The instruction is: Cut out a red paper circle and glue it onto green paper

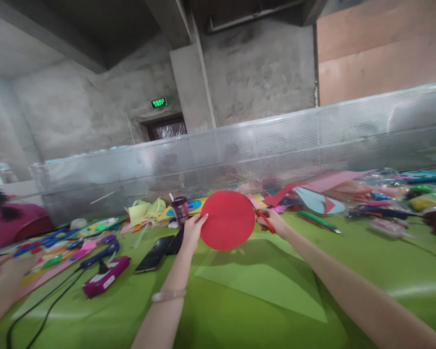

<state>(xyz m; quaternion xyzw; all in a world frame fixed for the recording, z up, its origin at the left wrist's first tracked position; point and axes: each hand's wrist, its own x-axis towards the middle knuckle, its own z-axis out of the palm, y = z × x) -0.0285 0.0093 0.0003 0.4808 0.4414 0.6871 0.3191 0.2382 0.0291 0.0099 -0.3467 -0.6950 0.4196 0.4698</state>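
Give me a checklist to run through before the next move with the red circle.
1. Left hand gripping the red circle by its edge: ok.
2. Right hand holding the scissors: ok.
3. Left hand away from the blades: ok, it is at the opposite side of the circle.
4. Blades open or closed: cannot tell, too small.
5. Purple cup clear of the left hand: cannot tell, they overlap in this view.
6. Co-worker's hand away from the scissors: ok, far left.
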